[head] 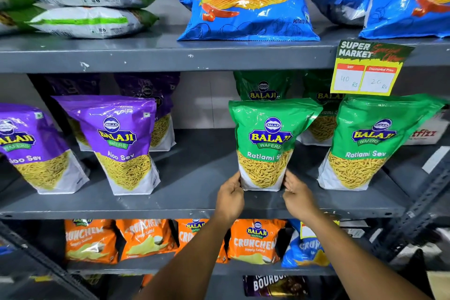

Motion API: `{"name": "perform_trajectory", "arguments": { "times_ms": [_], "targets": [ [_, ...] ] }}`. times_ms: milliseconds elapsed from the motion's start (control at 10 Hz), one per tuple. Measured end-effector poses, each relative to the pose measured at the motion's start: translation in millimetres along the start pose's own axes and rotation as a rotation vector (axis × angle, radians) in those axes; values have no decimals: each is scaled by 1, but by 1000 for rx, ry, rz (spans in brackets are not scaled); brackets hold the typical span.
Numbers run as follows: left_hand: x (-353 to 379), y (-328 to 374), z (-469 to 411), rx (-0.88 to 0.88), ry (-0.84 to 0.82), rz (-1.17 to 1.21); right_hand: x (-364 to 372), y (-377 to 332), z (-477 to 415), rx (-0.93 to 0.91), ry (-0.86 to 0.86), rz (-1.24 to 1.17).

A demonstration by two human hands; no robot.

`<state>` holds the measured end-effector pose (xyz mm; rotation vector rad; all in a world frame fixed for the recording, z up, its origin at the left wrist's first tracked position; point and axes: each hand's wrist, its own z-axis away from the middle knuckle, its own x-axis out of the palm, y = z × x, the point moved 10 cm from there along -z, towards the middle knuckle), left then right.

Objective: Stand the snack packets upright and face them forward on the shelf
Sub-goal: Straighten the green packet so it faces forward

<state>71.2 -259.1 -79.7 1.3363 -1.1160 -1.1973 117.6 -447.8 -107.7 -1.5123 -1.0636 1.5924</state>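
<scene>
Grey metal shelf point(194, 173), frame centre: left hand point(230, 198) and right hand point(298, 198), fingers curled, grip an upright green plastic Ratlami Sev pouch point(266, 143) at its base. Two green pouches stand in front, two purple ones at left.

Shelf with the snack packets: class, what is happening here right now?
A person is tidying a shop shelf. The left hand and right hand hold the bottom corners of a green Ratlami Sev packet, which stands upright and faces forward. A second green packet and the purple Aloo Sev packets also stand facing forward.

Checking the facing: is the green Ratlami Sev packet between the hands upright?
Upright: green Ratlami Sev packet stands on its base, logo forward, on the shelf.
</scene>
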Motion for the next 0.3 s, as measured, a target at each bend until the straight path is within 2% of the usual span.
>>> {"name": "perform_trajectory", "arguments": {
  "times_ms": [200,300],
  "targets": [
    [-2,6,11,-39,-29,-33,0,-15,11,28,-18,-30],
    [-7,3,23,-37,-27,-105,-8,-13,20,36,31,14]
  ]
}}
